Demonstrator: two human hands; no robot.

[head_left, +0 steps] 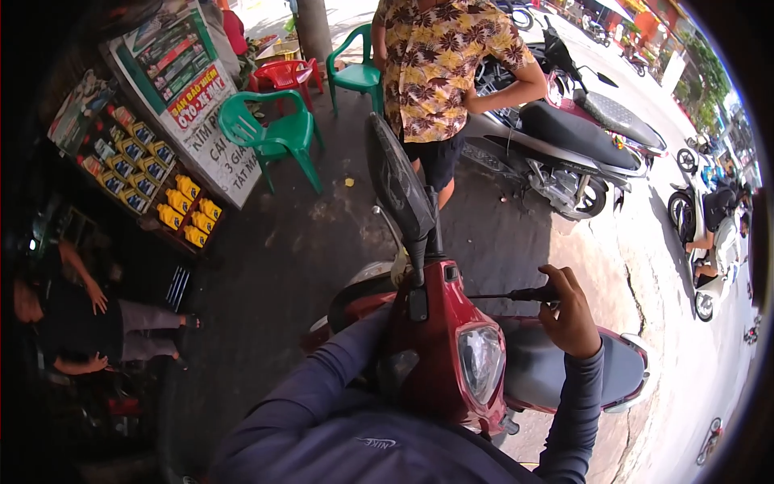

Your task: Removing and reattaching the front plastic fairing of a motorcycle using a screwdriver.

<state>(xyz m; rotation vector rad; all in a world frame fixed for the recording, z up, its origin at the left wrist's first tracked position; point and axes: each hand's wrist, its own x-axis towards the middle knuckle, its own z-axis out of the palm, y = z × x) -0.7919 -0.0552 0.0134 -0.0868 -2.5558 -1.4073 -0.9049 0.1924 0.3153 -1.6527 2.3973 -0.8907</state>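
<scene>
My right hand (571, 313) is closed around the dark handle of a screwdriver (524, 295). Its thin shaft points left toward the red scooter (438, 331), close to the front panel; I cannot tell whether the tip touches. My left forearm (322, 367) reaches behind that panel, which hides the left hand. A black mirror (401, 189) rises from the scooter's handlebar. The clear headlight (481, 363) is on the near side of the panel, and the dark seat (556, 367) extends right, below my right hand.
A person in a flowered shirt (443, 73) stands just beyond the scooter. Parked motorbikes (568, 141) are at the far right. Green chairs (278, 129), a signboard (189, 105) and a shelf of bottles (189, 211) are at the left. Another person (89, 306) is at the left edge.
</scene>
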